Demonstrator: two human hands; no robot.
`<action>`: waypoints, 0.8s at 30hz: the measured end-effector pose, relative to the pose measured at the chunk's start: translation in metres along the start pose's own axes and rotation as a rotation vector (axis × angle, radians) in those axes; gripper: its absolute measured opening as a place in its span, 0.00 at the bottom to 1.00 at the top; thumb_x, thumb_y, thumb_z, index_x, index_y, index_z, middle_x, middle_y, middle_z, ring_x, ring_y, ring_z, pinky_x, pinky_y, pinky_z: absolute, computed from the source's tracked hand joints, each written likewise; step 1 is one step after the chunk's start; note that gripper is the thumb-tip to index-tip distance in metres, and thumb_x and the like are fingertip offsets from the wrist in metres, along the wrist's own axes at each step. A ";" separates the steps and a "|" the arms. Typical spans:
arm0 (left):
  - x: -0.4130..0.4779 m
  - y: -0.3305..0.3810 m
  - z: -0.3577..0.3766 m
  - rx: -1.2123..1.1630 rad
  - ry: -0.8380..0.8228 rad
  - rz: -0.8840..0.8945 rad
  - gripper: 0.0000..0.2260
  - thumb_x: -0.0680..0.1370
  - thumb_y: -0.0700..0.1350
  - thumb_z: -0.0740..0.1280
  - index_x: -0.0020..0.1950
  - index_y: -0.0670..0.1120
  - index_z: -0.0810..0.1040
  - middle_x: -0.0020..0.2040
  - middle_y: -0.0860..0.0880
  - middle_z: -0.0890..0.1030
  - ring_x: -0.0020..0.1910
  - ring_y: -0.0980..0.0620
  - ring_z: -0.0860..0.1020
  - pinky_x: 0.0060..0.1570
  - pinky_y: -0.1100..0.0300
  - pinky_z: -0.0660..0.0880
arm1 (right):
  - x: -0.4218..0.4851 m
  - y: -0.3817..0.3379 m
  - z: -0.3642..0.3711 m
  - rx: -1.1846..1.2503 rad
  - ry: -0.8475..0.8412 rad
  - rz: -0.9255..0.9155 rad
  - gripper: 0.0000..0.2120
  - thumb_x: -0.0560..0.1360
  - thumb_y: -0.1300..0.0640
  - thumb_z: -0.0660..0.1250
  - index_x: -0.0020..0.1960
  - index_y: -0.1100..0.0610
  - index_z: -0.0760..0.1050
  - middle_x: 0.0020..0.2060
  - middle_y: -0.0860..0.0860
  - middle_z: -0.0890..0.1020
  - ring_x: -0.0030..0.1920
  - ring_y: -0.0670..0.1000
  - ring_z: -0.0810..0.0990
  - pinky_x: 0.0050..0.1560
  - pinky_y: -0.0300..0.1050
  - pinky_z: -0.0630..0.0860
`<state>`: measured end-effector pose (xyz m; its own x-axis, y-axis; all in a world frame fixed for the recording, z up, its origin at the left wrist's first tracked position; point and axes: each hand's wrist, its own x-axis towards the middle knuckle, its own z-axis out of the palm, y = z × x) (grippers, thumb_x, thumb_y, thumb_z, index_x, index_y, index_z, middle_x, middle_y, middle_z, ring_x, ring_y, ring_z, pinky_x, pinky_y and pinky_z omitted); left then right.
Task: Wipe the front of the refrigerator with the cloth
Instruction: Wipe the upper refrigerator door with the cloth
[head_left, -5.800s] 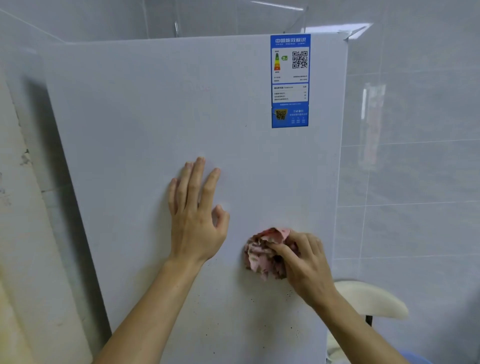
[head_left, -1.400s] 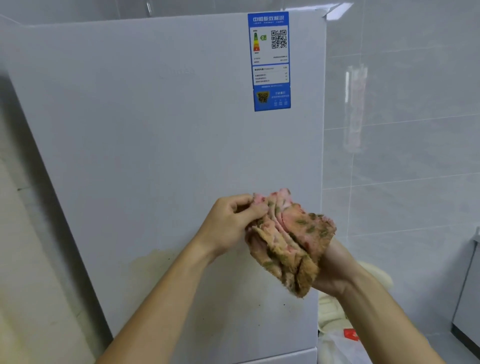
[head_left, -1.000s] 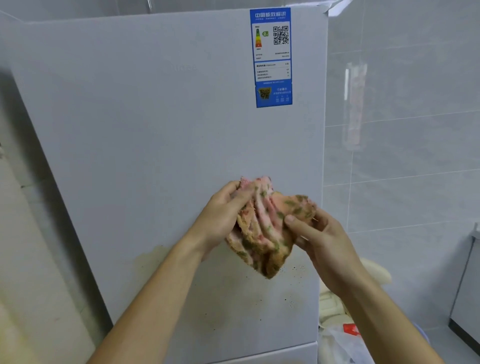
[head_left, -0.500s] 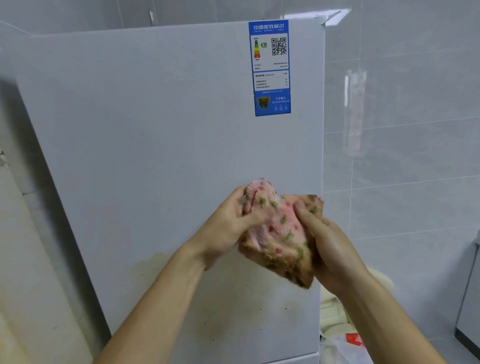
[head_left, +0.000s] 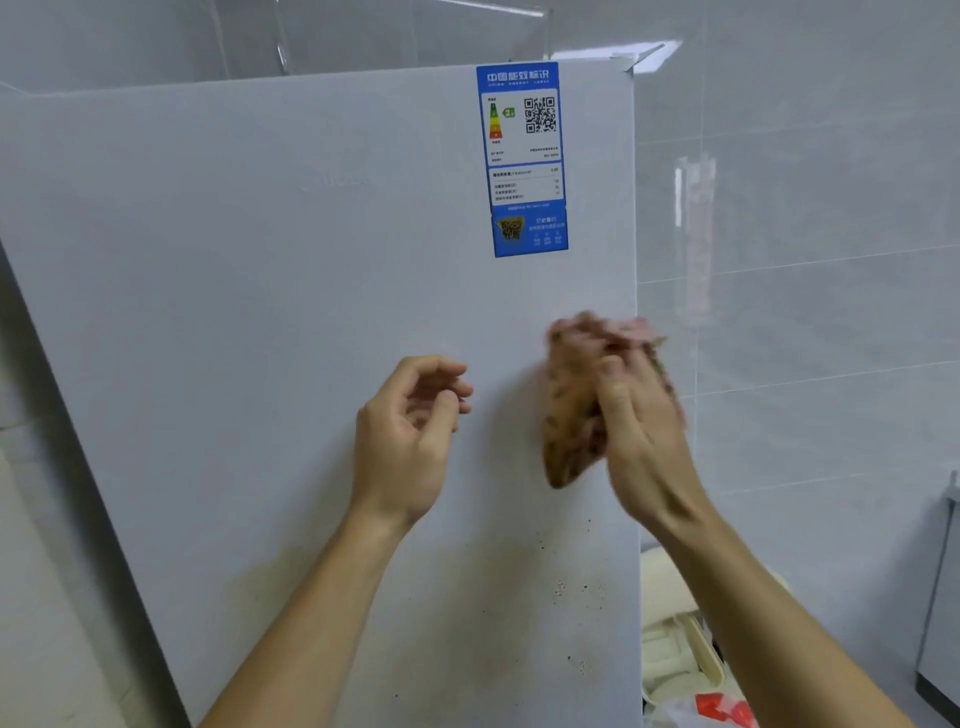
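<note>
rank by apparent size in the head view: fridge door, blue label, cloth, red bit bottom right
1. fridge door
2. blue label and cloth: too close to rank, cloth blurred and partly behind the right hand
3. red bit

Before the refrigerator (head_left: 260, 322) — cloth (head_left: 570, 415) right of left hand (head_left: 405, 441).

Refrigerator (head_left: 260, 312): pale grey-white front, brown specks and a yellowish stain low down. Label (head_left: 524, 158): blue and white. Cloth (head_left: 576, 395): pink, mottled green-brown. Wall tiles (head_left: 805, 312): light grey.
</note>
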<state>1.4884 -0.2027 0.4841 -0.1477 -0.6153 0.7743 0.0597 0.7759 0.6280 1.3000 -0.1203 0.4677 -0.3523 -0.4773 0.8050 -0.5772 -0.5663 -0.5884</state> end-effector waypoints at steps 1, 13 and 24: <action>0.002 -0.002 0.000 0.047 0.029 0.040 0.10 0.78 0.41 0.64 0.53 0.53 0.81 0.46 0.52 0.86 0.45 0.51 0.85 0.46 0.56 0.81 | 0.002 0.007 0.005 -0.057 -0.045 -0.002 0.22 0.86 0.43 0.53 0.49 0.49 0.83 0.51 0.47 0.77 0.54 0.40 0.77 0.59 0.42 0.73; 0.019 -0.031 0.004 0.575 0.240 0.631 0.10 0.76 0.35 0.63 0.51 0.38 0.83 0.50 0.43 0.81 0.49 0.44 0.79 0.52 0.53 0.77 | 0.018 0.058 0.060 -0.673 0.341 -0.402 0.23 0.85 0.48 0.60 0.76 0.56 0.75 0.78 0.59 0.65 0.80 0.64 0.61 0.80 0.63 0.58; 0.032 -0.036 0.012 0.798 0.331 0.678 0.15 0.76 0.40 0.64 0.61 0.40 0.82 0.64 0.41 0.81 0.67 0.43 0.74 0.67 0.53 0.65 | 0.100 0.021 0.064 -0.800 0.440 -0.397 0.31 0.87 0.41 0.51 0.83 0.58 0.61 0.81 0.68 0.59 0.83 0.68 0.56 0.83 0.64 0.53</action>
<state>1.4693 -0.2485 0.4860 -0.0459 0.0584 0.9972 -0.6451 0.7604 -0.0742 1.2998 -0.2232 0.5307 -0.1745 0.0314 0.9841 -0.9821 0.0663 -0.1763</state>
